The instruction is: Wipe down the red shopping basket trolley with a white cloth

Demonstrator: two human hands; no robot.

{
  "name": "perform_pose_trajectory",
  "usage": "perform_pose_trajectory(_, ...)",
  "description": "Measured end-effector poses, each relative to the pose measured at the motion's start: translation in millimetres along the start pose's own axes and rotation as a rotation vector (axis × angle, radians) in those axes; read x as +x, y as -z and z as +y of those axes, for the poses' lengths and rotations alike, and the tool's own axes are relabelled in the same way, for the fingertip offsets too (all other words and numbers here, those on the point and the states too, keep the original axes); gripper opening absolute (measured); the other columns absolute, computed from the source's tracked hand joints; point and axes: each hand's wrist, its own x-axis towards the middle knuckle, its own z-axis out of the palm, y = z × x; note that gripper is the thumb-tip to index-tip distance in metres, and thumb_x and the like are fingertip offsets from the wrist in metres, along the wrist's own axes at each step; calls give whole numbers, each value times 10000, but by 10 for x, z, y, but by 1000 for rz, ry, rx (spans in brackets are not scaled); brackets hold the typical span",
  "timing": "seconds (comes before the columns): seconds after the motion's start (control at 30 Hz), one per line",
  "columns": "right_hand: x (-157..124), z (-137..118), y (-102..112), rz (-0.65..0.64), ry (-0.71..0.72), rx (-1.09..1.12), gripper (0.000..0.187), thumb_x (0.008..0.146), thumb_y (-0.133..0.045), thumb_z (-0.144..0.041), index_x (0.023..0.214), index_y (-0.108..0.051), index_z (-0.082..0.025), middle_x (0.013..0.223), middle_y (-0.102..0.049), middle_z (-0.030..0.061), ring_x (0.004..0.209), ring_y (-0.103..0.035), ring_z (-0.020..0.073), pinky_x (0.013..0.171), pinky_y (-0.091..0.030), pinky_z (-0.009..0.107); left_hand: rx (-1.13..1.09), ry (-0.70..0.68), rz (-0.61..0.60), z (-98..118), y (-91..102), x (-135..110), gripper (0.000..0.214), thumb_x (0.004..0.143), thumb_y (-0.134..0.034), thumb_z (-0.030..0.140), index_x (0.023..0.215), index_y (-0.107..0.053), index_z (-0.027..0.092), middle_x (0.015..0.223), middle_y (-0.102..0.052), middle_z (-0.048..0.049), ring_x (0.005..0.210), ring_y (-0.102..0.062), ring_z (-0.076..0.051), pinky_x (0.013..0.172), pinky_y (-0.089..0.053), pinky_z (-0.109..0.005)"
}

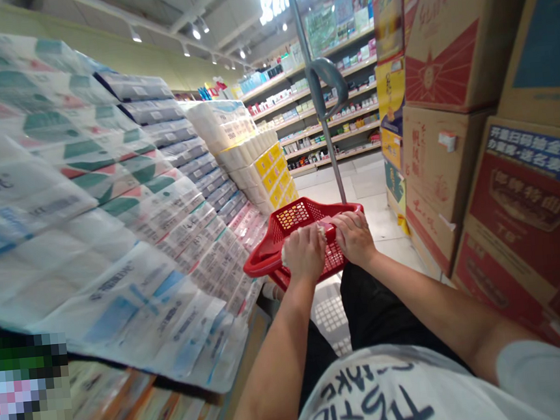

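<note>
A red plastic shopping basket (294,220) with a grey pull handle (324,82) stands in the aisle in front of me. My left hand (304,253) is closed over a white cloth (319,231) pressed on the basket's near rim. My right hand (355,237) grips that same rim just to the right, fingers curled over it. The basket's inside looks bare from here.
Stacked packs of tissue and toilet paper (113,205) fill the left side. Tall piles of cardboard boxes (470,141) line the right. Shelves of goods (331,120) cross the far end of the pale tiled aisle (371,195).
</note>
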Motion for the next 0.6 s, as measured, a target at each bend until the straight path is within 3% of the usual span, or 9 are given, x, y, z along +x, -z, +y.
perform_pose_trajectory(0.13,1,13,1,0,7,-4,302,906,-422,-208,1174,-561,-221,1151,-605,58,1170,-440,243,1103,-230,468,37,-73,31,1,-68,-179,419,920,-402,339,1321,-466,240,1235,-561,-110,1081,-482,-285,889,-347,-455)
perform_pose_trajectory(0.3,10,6,-11,11,11,-8,295,904,-427,-208,1165,-565,-210,1154,-609,55,1167,-443,241,1102,-233,453,107,17,-33,36,55,10,327,924,-387,367,1172,-572,258,1045,-602,-92,957,-497,-272,783,-374,-421)
perform_pose_trajectory(0.4,13,10,-6,6,15,-9,290,900,-436,-210,1159,-567,-211,1154,-610,54,1171,-443,239,1103,-237,444,104,34,-2,67,66,46,323,929,-384,369,1174,-570,268,1064,-600,-89,967,-496,-270,772,-376,-413)
perform_pose_trajectory(0.6,1,16,8,-16,-5,-22,300,900,-438,-212,1173,-562,-216,1167,-604,53,1178,-439,241,1105,-222,446,88,-158,94,6,-68,-180,418,924,-426,325,1341,-443,326,1285,-546,-78,1093,-488,-280,875,-349,-454)
